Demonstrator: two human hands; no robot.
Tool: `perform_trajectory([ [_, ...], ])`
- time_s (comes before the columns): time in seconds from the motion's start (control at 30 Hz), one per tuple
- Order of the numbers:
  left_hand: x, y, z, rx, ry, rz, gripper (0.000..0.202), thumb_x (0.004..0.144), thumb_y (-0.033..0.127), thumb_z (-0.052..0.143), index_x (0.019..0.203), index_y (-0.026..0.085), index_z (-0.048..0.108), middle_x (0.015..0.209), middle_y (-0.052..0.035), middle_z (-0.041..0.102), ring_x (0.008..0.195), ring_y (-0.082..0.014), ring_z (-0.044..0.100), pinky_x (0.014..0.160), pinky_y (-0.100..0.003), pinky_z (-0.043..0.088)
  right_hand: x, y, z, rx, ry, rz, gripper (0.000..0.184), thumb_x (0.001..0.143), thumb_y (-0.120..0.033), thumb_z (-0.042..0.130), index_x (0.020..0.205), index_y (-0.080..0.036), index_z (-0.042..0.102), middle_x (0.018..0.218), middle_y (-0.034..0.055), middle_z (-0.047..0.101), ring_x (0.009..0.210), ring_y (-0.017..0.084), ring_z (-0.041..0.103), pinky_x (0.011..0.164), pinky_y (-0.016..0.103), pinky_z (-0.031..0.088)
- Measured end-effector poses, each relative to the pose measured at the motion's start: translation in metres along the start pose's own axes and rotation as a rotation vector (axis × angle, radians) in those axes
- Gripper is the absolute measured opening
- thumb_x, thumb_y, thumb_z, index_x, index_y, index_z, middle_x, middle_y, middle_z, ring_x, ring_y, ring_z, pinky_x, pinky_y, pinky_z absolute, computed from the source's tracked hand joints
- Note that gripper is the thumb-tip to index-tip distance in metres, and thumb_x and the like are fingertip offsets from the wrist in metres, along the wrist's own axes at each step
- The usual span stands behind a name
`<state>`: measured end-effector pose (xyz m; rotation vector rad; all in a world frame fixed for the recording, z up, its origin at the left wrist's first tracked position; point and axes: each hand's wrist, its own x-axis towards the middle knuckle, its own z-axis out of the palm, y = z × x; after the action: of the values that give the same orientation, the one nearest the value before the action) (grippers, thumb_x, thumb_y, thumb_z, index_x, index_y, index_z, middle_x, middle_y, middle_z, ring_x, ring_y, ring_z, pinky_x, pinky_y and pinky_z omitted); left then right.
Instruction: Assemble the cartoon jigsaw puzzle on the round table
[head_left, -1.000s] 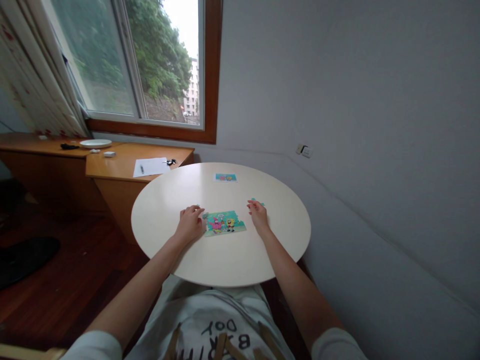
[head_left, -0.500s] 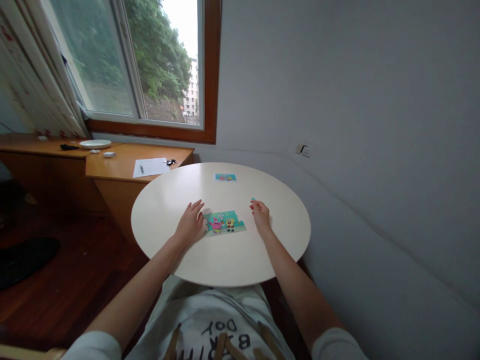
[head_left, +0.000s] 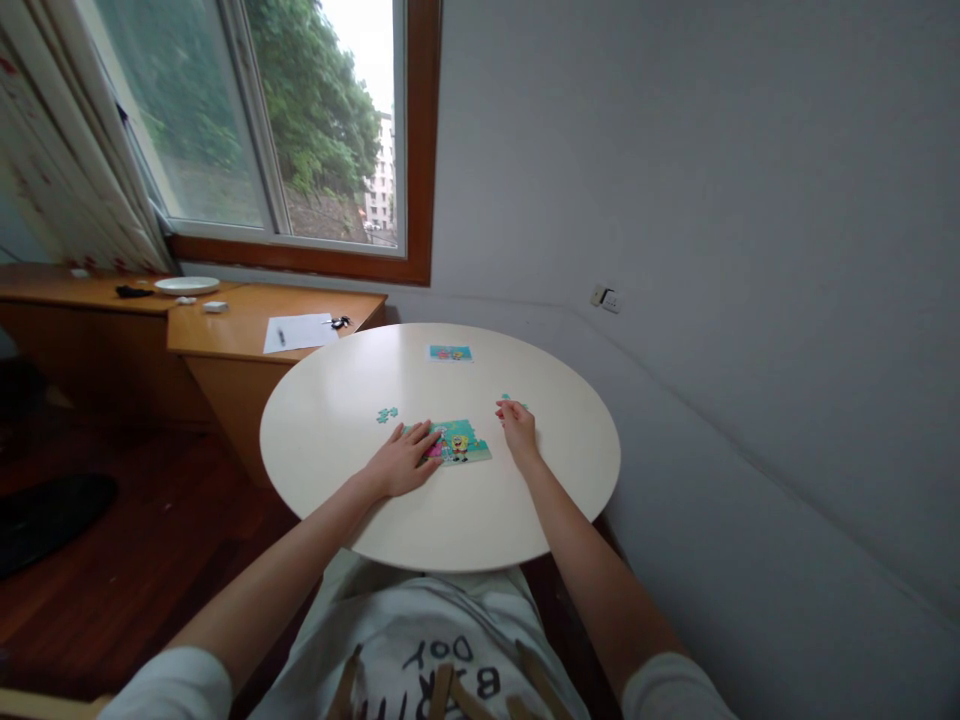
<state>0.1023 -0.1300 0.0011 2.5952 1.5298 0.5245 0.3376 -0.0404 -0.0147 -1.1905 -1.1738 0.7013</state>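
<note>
A small cartoon jigsaw puzzle point(head_left: 461, 441) lies on the round cream table point(head_left: 345, 420). My left hand point(head_left: 407, 459) rests flat on the puzzle's left part, fingers stretched out over it. My right hand point(head_left: 517, 430) sits just right of the puzzle with its fingers curled down on the tabletop; whether they hold anything is hidden. A loose teal piece point(head_left: 387, 414) lies left of the puzzle, and another teal piece point(head_left: 510, 400) peeks out beyond my right fingertips. A small reference picture point(head_left: 450, 352) lies at the table's far side.
A wooden desk point(head_left: 225, 335) stands to the left with a sheet of paper point(head_left: 298, 332), keys, a white plate point(head_left: 187, 285) and small items. A window is behind it. A grey wall with a socket point(head_left: 607, 298) runs along the right.
My left hand slid right onto the puzzle and flattened, uncovering a loose teal piece on the table to its left. My right hand barely moved.
</note>
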Motion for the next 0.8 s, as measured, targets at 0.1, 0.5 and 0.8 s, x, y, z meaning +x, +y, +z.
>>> perform_trajectory([
  [0.1, 0.0, 0.0, 0.0, 0.036, 0.169, -0.028, 0.044, 0.088, 0.039, 0.045, 0.127, 0.02, 0.052, 0.141, -0.0145, 0.044, 0.133, -0.0293, 0.036, 0.11, -0.053, 0.023, -0.001, -0.001, 0.001, -0.009, 0.015, -0.011, 0.036, 0.071, -0.05, 0.048, 0.075, -0.018, 0.064, 0.066, 0.0015, 0.062, 0.067, 0.016, 0.056, 0.062, 0.027, 0.042],
  [0.5, 0.002, -0.022, -0.014, -0.142, 0.469, -0.413, 0.024, 0.078, 0.019, 0.049, 0.098, 0.019, 0.063, 0.102, -0.0099, 0.059, 0.096, -0.026, 0.059, 0.09, -0.042, 0.044, 0.022, 0.006, -0.045, 0.029, 0.381, 0.031, 0.027, 0.066, -0.037, 0.039, 0.074, -0.019, 0.057, 0.061, -0.001, 0.053, 0.064, 0.016, 0.05, 0.061, 0.028, 0.039],
  [0.8, 0.002, -0.062, -0.02, -0.349, 0.594, -0.66, 0.025, 0.074, 0.019, 0.046, 0.094, 0.015, 0.061, 0.092, -0.0088, 0.064, 0.079, -0.0194, 0.063, 0.077, -0.034, 0.051, 0.019, 0.006, -0.041, 0.049, 0.409, 0.051, 0.024, 0.063, -0.029, 0.041, 0.074, -0.018, 0.06, 0.062, -0.0005, 0.055, 0.063, 0.016, 0.051, 0.061, 0.029, 0.04],
])
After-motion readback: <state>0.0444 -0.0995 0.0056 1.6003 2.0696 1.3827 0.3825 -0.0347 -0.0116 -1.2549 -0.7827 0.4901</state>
